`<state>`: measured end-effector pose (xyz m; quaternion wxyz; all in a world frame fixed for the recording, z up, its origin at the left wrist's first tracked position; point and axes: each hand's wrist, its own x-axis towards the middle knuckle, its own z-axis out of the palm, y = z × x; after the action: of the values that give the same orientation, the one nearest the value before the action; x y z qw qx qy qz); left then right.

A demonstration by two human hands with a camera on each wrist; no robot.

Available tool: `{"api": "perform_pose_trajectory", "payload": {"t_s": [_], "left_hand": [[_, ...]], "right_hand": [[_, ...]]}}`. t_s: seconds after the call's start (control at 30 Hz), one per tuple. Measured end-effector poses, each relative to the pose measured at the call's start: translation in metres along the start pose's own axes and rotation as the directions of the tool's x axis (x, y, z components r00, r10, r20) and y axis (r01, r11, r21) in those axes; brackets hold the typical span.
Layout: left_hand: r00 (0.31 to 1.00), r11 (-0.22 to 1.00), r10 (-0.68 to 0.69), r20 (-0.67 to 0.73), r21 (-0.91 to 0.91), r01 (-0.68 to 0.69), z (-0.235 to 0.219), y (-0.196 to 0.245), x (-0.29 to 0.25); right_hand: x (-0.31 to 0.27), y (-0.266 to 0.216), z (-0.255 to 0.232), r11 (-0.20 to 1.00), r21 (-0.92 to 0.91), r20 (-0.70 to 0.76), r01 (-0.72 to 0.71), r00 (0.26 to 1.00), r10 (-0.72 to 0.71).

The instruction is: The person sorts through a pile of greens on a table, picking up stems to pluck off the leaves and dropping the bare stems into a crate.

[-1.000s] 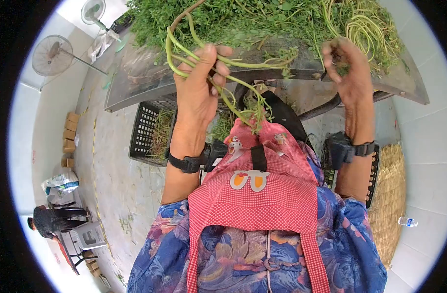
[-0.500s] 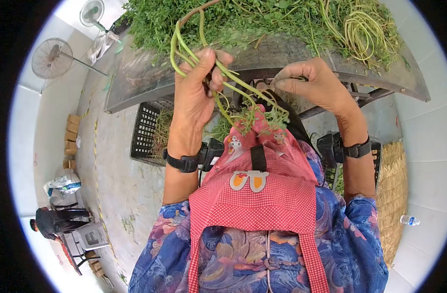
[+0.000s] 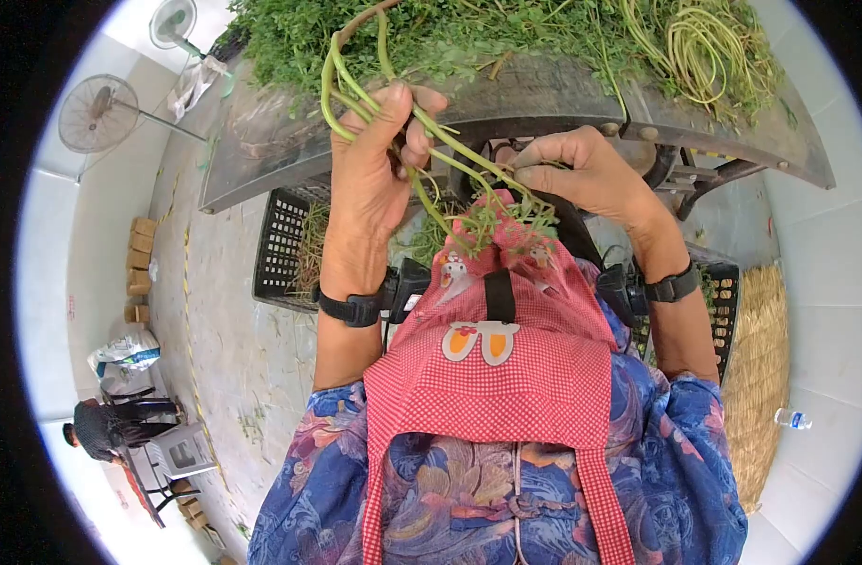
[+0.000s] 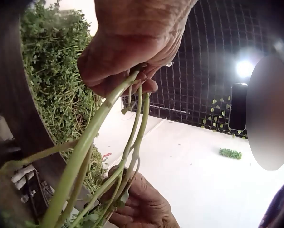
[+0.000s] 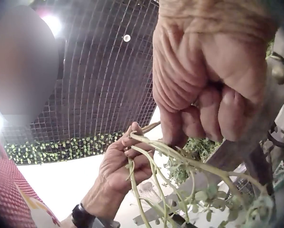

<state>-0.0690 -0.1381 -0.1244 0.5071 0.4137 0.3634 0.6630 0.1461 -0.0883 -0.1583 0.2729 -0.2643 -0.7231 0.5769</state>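
My left hand [image 3: 370, 169] grips a branching green plant stem [image 3: 341, 75] between thumb and fingers, over the table's near edge. Its thick brownish end points up toward the pile, and its thinner branches hang down to small leaves [image 3: 478, 231] in front of the apron. To the right of those branches is my right hand [image 3: 591, 179], fingers curled, with thumb and forefinger pinching at one branch. The right wrist view shows the curled fingers [image 5: 211, 111] close above the stems [image 5: 199, 164]. From the left wrist view, the right hand [image 4: 144, 204] sits behind the lower branches.
A heap of leafy greens [image 3: 506, 33] covers the back of the dark table [image 3: 261, 141], with a coil of bare stems [image 3: 708, 52] at right. Black crates [image 3: 282, 250] stand below. Left are fans [image 3: 99, 108] and a person [image 3: 120, 428]; right, a straw mat [image 3: 760, 377] and bottle [image 3: 793, 418].
My right hand has come from the table edge at right, down and left to the hanging branches, its fingers closing to a pinch. The left hand keeps holding the stem, almost still.
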Motion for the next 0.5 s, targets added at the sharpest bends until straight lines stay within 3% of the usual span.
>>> {"api": "perform_pose_trajectory", "payload": {"t_s": [0.03, 0.1, 0.13, 0.2, 0.23, 0.27, 0.3, 0.33, 0.4, 0.47, 0.5], "left_hand": [[1.000, 1.000, 0.007, -0.007, 0.024, -0.007, 0.001, 0.001, 0.000], [1.000, 0.999, 0.010, -0.015, 0.049, -0.010, 0.005, 0.000, -0.003], [0.997, 0.992, 0.074, -0.001, 0.105, -0.074, 0.010, -0.002, -0.005], [0.991, 0.978, 0.130, 0.019, 0.162, -0.131, 0.012, -0.004, -0.010], [0.990, 0.986, 0.137, 0.042, 0.095, -0.140, 0.011, -0.005, -0.011], [0.987, 0.988, 0.149, 0.066, 0.028, -0.151, 0.012, -0.003, -0.010], [0.983, 0.983, 0.184, -0.008, 0.033, -0.183, 0.012, 0.002, -0.009], [0.982, 0.982, 0.187, -0.011, 0.032, -0.187, 0.013, 0.007, -0.008], [0.992, 0.992, 0.120, -0.043, 0.028, -0.119, 0.011, 0.014, -0.005], [0.993, 0.994, 0.105, -0.046, 0.022, -0.104, 0.006, 0.008, 0.001], [0.995, 0.996, 0.082, -0.050, -0.014, -0.083, 0.004, 0.005, 0.003]], "right_hand": [[0.000, -0.002, 0.000, 1.000, 0.001, -0.003, -0.002, 1.000, 0.002], [-0.001, -0.007, 0.001, 0.979, -0.194, -0.122, -0.056, 0.992, 0.033], [0.002, -0.005, 0.003, 0.980, -0.191, -0.122, -0.057, 0.992, 0.034], [0.011, 0.009, 0.004, 0.992, -0.002, -0.361, -0.125, 0.925, 0.116], [0.017, 0.017, 0.003, 0.997, -0.049, -0.458, -0.064, 0.888, 0.035], [0.013, 0.021, -0.004, 0.997, -0.053, -0.460, -0.057, 0.888, 0.027], [0.006, 0.025, -0.010, 0.965, 0.252, -0.439, -0.068, 0.881, 0.177], [0.000, 0.025, -0.015, 0.843, 0.533, -0.369, -0.077, 0.875, 0.313], [-0.007, 0.027, -0.019, 0.789, 0.613, -0.327, -0.045, 0.895, 0.305], [-0.015, 0.011, -0.015, 0.618, 0.779, -0.348, 0.105, 0.892, 0.287], [-0.020, 0.006, -0.015, 0.640, 0.760, -0.352, 0.116, 0.900, 0.256]]}}
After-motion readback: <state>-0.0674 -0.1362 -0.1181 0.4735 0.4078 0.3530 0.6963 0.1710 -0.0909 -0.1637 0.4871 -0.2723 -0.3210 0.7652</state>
